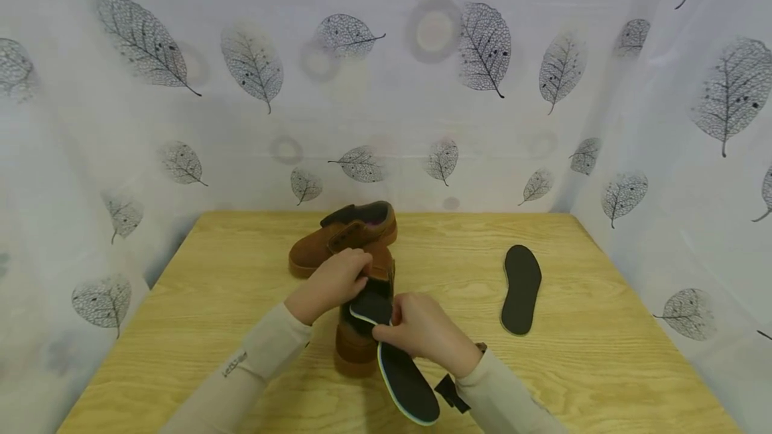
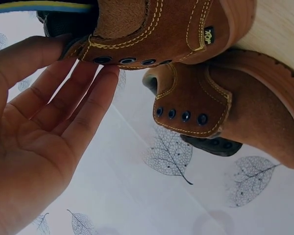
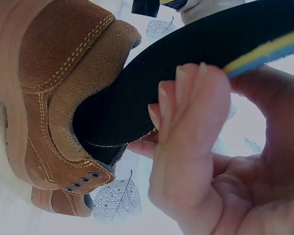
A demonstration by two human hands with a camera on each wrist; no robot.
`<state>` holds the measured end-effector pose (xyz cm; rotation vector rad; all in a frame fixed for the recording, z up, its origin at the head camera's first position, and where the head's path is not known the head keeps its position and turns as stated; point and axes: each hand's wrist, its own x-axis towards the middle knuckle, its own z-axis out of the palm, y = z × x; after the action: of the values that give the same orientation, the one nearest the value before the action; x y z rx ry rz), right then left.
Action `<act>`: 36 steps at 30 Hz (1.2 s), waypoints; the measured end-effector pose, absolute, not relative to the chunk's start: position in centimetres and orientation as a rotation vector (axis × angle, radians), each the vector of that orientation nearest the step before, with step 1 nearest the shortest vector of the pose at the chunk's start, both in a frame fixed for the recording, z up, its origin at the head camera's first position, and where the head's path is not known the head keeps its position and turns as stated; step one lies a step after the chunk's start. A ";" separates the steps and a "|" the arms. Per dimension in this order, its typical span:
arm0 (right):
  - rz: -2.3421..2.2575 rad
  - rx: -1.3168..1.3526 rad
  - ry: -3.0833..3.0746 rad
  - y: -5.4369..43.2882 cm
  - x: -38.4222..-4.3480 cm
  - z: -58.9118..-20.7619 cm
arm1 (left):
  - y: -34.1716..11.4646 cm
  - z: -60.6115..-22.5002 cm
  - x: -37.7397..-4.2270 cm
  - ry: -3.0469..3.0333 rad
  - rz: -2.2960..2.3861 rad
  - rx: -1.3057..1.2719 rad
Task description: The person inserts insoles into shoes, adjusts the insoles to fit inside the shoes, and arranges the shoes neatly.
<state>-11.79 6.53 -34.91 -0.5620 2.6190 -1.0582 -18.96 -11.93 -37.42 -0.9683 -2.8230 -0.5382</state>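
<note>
In the head view, gripped a black insole [image 1: 412,384] at its middle with the curled right hand [image 1: 425,330], tipping its far end into the near brown shoe [image 1: 356,357] and leaving its near end out over the worktop [image 1: 609,360]. Grasped the near shoe by its upper with the left hand [image 1: 330,281], to the left of the insole. Had a second brown shoe [image 1: 312,253] just beyond, at the far left, and a spare black insole [image 1: 521,290] lying flat on the right, well apart. Faced a leaf-printed sheet [image 1: 386,116] on the far side. In the left wrist view, pinched the near shoe's edge beside a row of dark eyelets [image 2: 128,60], between thumb and fingers. In the right wrist view, clasped the insole with bent fingers, baring its yellow and blue edge, and held it slanted into the near shoe's heel opening.
</note>
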 end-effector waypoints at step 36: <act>-0.997 -0.532 2.702 3.6 -14.8 -36.0 | -12.5 -37.4 -19.5 -2.824 -0.596 -1.014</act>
<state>-14.82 3.60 -36.02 -0.5324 2.7018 -0.9974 -19.52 -12.49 -37.41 -1.0140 -2.8239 -0.5964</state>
